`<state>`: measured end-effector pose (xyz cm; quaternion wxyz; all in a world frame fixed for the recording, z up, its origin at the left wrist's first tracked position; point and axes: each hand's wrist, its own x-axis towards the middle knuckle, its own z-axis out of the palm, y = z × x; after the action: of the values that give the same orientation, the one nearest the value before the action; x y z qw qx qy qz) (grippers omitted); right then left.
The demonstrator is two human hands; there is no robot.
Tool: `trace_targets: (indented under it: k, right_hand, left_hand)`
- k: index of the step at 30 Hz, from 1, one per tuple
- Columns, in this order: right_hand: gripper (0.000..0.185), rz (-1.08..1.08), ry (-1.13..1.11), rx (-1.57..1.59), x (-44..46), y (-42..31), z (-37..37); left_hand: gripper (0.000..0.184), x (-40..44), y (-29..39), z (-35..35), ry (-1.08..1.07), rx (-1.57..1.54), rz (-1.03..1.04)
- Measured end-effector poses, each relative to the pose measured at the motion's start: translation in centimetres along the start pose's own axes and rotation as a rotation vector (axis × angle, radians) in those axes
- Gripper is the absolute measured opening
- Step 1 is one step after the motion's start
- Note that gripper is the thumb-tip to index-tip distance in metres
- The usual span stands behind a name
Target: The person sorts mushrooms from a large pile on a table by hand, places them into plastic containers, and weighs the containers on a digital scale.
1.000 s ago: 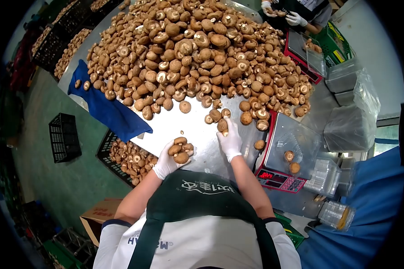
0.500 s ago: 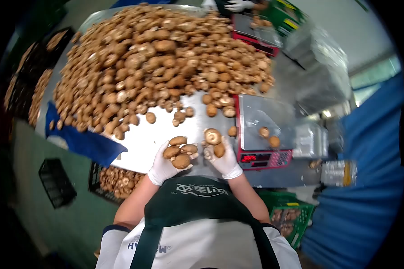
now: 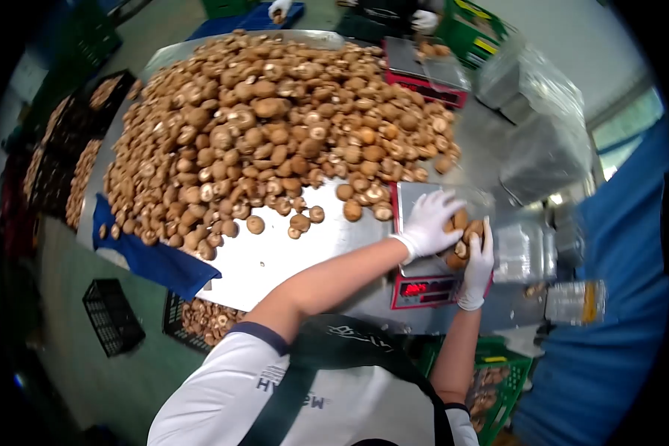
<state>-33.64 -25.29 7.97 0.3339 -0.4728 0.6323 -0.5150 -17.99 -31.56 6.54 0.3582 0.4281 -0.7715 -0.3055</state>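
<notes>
Evidently, my left grip [image 3: 430, 225] and right grip [image 3: 479, 269] curl around shiitake mushrooms [image 3: 460, 220] over the digital scale [image 3: 424, 288]; probably light, spongy, bruisable, they'd want loose cupping.

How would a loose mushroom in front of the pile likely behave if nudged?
The mushroom would probably wobble or roll, given its rounded cap. It may slide easily, since the bare table looks smooth. It seems fairly firm, as those heaped in the pile keep their shape.
</notes>
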Motion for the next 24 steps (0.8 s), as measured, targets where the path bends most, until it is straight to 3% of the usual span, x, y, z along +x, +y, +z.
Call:
trace_targets:
  k: [2,4,7,9,10,11,12,14,15,18,19,22,24]
  right_hand:
    - [0.043,-0.039,-0.005,-0.174,1.2,2.2,0.1]
    - [0.042,-0.176,0.021,-0.408,1.1,1.3,1.2]
    - [0.041,-0.321,0.069,-0.349,-0.8,-3.5,5.0]
    - [0.042,-0.361,-0.072,-0.205,-2.0,-5.4,8.7]
    - [0.043,-0.280,-0.219,-0.126,-2.2,-5.1,10.6]
    - [0.043,-0.364,-0.294,-0.104,-2.2,-4.1,13.0]
    - [0.044,-0.349,-0.387,-0.011,-2.3,-3.9,15.5]
    - [0.046,-0.333,-0.515,-0.182,-1.1,0.2,20.0]
    - [0.047,-0.345,-0.551,-0.234,-0.7,2.2,22.3]
    - [0.047,-0.328,-0.672,-0.359,-2.2,6.3,26.8]
    - [0.047,-0.308,-0.719,-0.326,-2.8,5.9,27.8]
    - [0.045,-0.520,-0.684,-0.218,-1.9,3.6,32.0]
    - [0.045,-0.508,-0.700,-0.290,-1.0,1.2,34.6]
  left_hand:
    - [0.060,-1.4,-0.4,0.6,-0.009,0.113,-0.003]
    - [0.060,-3.4,-0.6,-0.7,0.095,0.005,0.031]
    - [0.052,-7.2,-3.2,-5.7,0.291,0.167,0.078]
    - [0.050,-9.3,-7.8,-8.2,0.348,0.143,-0.170]
    - [0.051,-10.9,-9.8,-8.5,0.344,0.345,-0.396]
    - [0.052,-13.0,-13.2,-8.1,0.356,0.613,-0.434]
    - [0.053,-15.1,-14.3,-8.9,0.129,0.644,-0.551]
    - [0.051,-18.2,-14.4,-8.9,0.035,0.659,-0.393]
    - [0.048,-19.5,-13.6,-8.2,0.114,0.544,-0.345]
    - [0.045,-22.1,-11.8,-6.7,0.086,0.466,-0.328]
    - [0.045,-22.8,-11.1,-6.1,0.121,0.398,-0.339]
    - [0.038,-24.4,-9.5,-6.2,0.233,0.264,-0.348]
    - [0.034,-25.3,-10.1,-7.2,0.318,0.204,-0.305]
